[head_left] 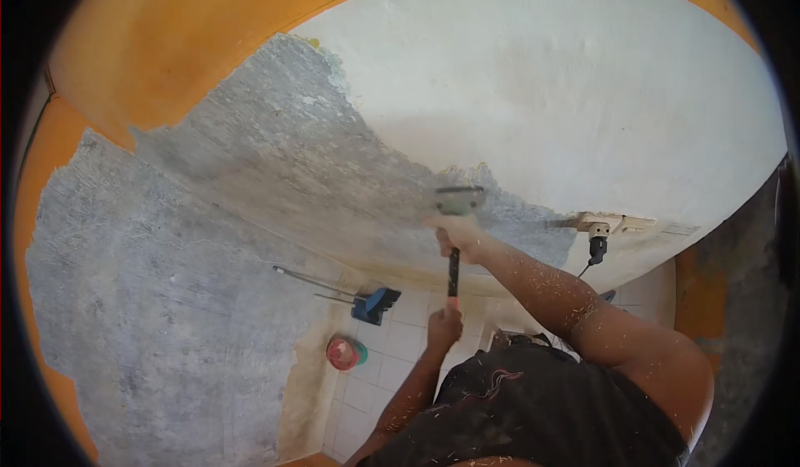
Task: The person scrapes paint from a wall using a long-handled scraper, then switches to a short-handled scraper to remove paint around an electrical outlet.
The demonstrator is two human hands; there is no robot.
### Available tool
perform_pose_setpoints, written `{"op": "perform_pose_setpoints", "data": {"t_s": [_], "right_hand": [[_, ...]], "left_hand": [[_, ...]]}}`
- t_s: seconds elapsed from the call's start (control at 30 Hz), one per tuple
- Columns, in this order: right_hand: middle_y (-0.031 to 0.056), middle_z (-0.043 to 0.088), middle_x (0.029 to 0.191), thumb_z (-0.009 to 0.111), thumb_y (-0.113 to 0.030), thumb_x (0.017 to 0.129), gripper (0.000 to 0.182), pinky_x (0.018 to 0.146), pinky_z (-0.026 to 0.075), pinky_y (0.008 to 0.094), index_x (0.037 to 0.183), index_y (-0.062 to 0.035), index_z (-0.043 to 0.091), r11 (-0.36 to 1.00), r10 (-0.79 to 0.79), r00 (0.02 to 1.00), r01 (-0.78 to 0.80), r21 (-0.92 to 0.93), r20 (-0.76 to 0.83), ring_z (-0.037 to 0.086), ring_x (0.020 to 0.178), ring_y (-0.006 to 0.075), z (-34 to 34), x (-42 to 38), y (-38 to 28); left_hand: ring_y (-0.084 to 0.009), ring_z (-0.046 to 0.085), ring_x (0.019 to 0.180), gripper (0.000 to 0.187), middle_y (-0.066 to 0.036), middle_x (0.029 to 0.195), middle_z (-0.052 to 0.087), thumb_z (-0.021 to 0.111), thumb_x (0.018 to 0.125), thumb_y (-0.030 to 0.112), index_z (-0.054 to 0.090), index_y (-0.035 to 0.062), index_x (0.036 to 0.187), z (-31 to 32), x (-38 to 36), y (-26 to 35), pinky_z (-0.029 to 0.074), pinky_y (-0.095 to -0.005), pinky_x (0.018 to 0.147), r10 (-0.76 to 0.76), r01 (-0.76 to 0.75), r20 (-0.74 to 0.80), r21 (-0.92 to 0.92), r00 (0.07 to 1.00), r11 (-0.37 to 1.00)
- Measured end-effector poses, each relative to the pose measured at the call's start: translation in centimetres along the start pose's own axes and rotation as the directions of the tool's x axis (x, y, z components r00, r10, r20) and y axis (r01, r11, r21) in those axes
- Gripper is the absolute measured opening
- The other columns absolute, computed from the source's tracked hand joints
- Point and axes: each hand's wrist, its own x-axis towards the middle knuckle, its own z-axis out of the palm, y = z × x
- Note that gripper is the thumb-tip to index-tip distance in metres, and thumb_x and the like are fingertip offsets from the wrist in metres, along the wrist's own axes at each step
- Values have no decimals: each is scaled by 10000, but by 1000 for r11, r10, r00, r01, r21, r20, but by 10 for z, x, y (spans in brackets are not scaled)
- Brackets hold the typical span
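A long-handled scraper (453, 272) with a wide head is pressed near the ragged edge between white paint and bare grey plaster. My right hand (463, 239) is closed around it just below the head, slightly blurred. Lower down, my left hand (445, 327) grips the end of the handle. The scraper's blade (460, 192) appears to meet the wall (400, 146), though motion blur hides the exact contact. Pale flakes dot my right forearm and dark shirt.
To the right of the scraper, a socket (598, 227) holds a black plug (597, 250) with a cable. Near the wall corner stand a blue dustpan (377, 304) and a red-and-green bucket (343, 352) on white floor tiles (392, 367). Orange paint (167, 42) borders the scraped plaster.
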Motion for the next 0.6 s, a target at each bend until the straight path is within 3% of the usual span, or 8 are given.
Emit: {"op": "perform_pose_setpoints", "data": {"t_s": [0.03,0.1,0.13,0.3,0.37,0.43,0.5,0.6], "right_hand": [[-57,294,484,654,-128,793,319,414,210,270,611,-158,394,1000,-20,999,20,1,43,229,386,89,7,-2,-9],[-55,295,489,654,-131,796,296,417,211,266,628,-152,410,997,-80,994,80,-7,69,235,389,90,14,-1,-14],[-46,307,482,663,-147,786,286,412,232,277,632,-141,423,996,-91,993,92,-19,73,262,397,94,15,0,-14],[-33,332,484,681,-163,769,266,408,252,289,644,-122,450,998,-27,999,29,-64,30,280,404,104,-10,6,5],[-24,355,489,692,-167,761,272,409,253,288,633,-116,457,993,-87,985,98,-68,149,292,404,110,2,-4,-15],[-24,360,491,700,-166,756,291,409,249,288,613,-122,451,969,-171,982,182,-167,80,296,405,110,26,-16,-40],[-28,348,488,706,-169,754,308,406,239,289,591,-127,447,975,-209,953,220,-30,218,287,400,110,33,-16,-46],[-39,334,497,705,-166,755,259,412,233,285,656,-129,467,987,-151,982,156,-41,112,270,401,107,-1,-3,-2]], "left_hand": [[-95,405,355,536,27,435,384,467,896,487,427,115,513,2,6,15,317,-256,356,413,-407,-17,143,910,902],[-95,404,351,531,28,442,385,461,900,482,431,109,525,-11,7,48,313,-249,353,187,-179,-15,209,982,961],[-143,488,366,510,-32,440,451,432,907,462,529,45,631,-25,21,38,379,-276,352,144,-144,17,233,989,962],[-96,432,369,565,10,459,425,471,869,553,480,85,552,10,1,7,330,-249,361,37,-37,17,28,999,999],[-105,448,383,543,2,464,436,473,883,510,501,68,568,8,12,7,336,-250,373,336,-342,73,119,939,932],[-88,428,399,481,14,475,440,495,894,409,488,71,551,-2,17,55,333,-263,385,548,-507,18,407,836,760],[-86,418,396,494,19,467,431,505,890,413,470,69,537,-4,4,81,332,-271,384,224,-223,14,-34,975,974],[-89,417,377,515,16,446,414,502,883,453,464,79,531,8,2,24,331,-262,374,155,-149,-42,126,987,981]]}}
